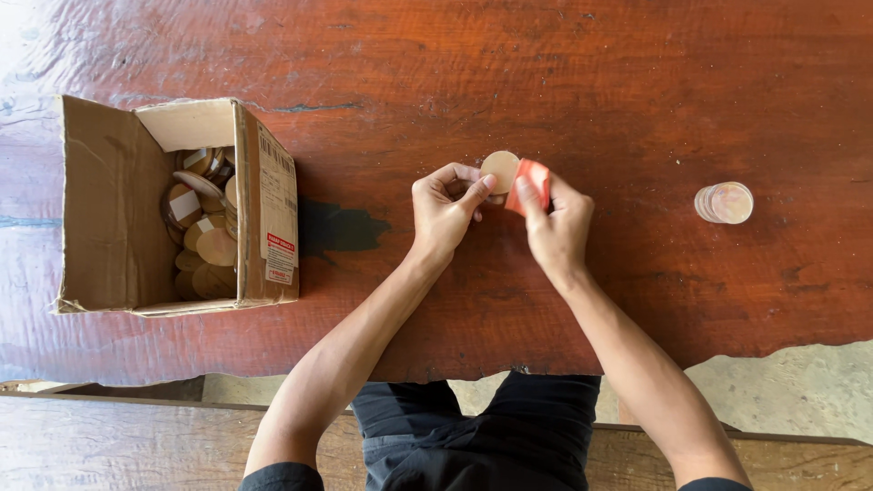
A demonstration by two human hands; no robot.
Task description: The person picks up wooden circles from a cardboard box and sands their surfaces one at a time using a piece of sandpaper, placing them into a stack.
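From the head camera, at the centre of the red-brown table (pixel 637 91), we are holding a small round wooden disc (pixel 499 169) up off the surface. Our left hand (pixel 443 209) is pinching its edge between thumb and fingers, probably to keep the face exposed. Our right hand (pixel 556 223) is pinching a folded orange scrap (pixel 532 182), perhaps sandpaper, against the disc's three o'clock edge. At nine o'clock an open cardboard box (pixel 109 209) is lying on its side, holding more discs within reach. At three o'clock a short stack of discs (pixel 725 203) is sitting well apart.
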